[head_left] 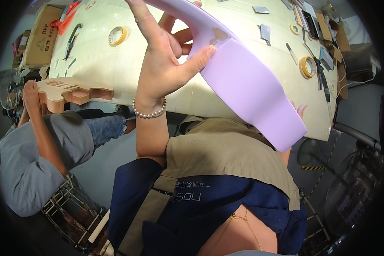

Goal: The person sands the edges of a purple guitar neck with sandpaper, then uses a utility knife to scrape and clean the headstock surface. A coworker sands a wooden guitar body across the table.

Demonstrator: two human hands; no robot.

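Observation:
A lilac-painted guitar body (251, 89) is held up on edge in front of me, slanting from the top of the picture to the lower right. A bare brown patch shows on its side. Close to that patch, the thumb of my left hand (166, 64) presses on the edge; its other fingers reach behind and along the body. My left wrist wears a beaded bracelet (149, 112). Of my right hand (302, 111), only a bit shows past the body's lower right end, gripping from behind; the rest is hidden.
A pale table (115, 59) bears tape rolls (117, 36) (308, 67), a cutter (72, 40) and metal plates (265, 32). At left, a co-worker's hand (31, 96) rests on a bare wooden guitar body (72, 90). Cardboard boxes (40, 38) stand at the far left.

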